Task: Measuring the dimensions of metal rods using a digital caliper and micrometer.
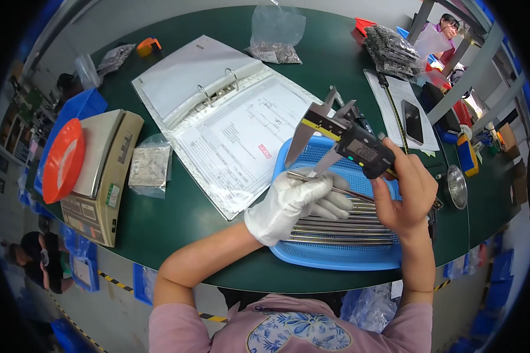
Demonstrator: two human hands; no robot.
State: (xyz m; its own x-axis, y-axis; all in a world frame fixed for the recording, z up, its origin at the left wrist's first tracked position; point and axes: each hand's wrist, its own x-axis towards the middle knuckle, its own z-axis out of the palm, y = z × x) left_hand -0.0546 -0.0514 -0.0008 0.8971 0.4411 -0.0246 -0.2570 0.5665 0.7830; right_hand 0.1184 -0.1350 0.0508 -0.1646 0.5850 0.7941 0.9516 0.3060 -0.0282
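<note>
In a white glove, my left hand (294, 203) is closed around a thin metal rod (297, 176), whose end sticks out past the thumb. My bare right hand (409, 191) grips a digital caliper (362, 147) with a dark display body. The caliper's lower jaws reach down to the rod's end; whether they touch it I cannot tell. Beneath both hands is a blue perforated plastic basket (335, 260), where several long shiny metal rods (341, 230) lie side by side. My gloved fingers hide part of the held rod.
An open ring binder (229, 135) with a drawing lies beyond the basket. At left stand a weighing scale (100, 170), an orange-red tray (63, 160) and a bagged pack (150, 167). A phone (413, 122) rests on papers at right, beside a metal shelf post (468, 73). Bagged parts (277, 50) sit farther back.
</note>
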